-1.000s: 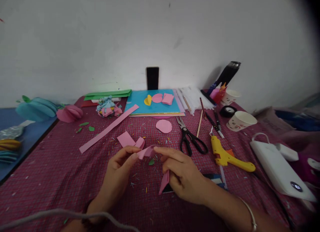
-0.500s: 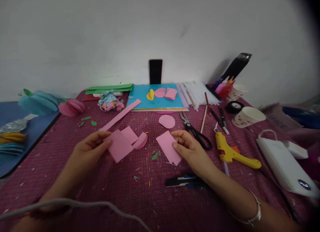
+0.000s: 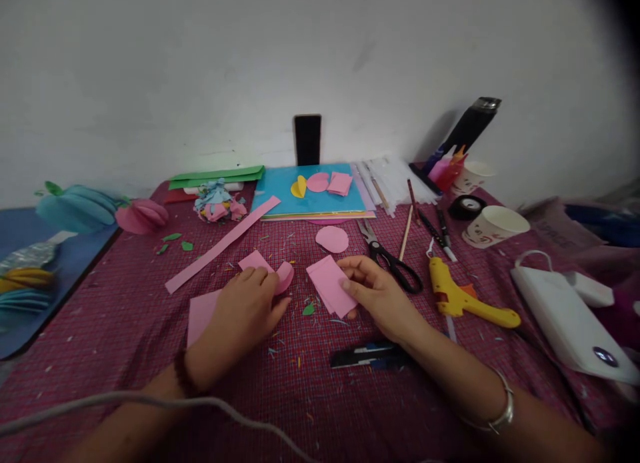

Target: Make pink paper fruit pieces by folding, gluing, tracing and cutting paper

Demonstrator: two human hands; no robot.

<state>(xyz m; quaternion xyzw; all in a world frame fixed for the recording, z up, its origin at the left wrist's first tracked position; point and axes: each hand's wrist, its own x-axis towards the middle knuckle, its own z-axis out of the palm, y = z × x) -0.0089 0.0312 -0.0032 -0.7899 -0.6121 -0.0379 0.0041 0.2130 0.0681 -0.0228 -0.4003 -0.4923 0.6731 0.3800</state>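
Note:
My right hand [image 3: 383,293] pinches several rectangular pink paper pieces [image 3: 327,284] between thumb and fingers, slightly fanned. My left hand [image 3: 250,303] reaches over a small pink paper piece [image 3: 254,259], its fingertips at that piece and the thumb apart; the fingertips are partly hidden. Beside it lies a folded pink paper circle [image 3: 285,278]. A pink paper square [image 3: 201,313] lies on the tablecloth, partly under my left wrist. Farther back are a flat pink paper circle [image 3: 332,239] and a long pink strip [image 3: 223,244].
Right of my hands lie black-handled scissors [image 3: 395,266], a yellow glue gun [image 3: 460,303] and a white power bank [image 3: 565,323]. A utility knife [image 3: 367,356] lies near my right forearm. A pale cable [image 3: 200,404] crosses in front. Paper cups [image 3: 495,226] stand at back right.
My left hand has let go of the pink square, which now lies on the table at left, and moved right to the small pink pieces. My right hand still holds its papers.

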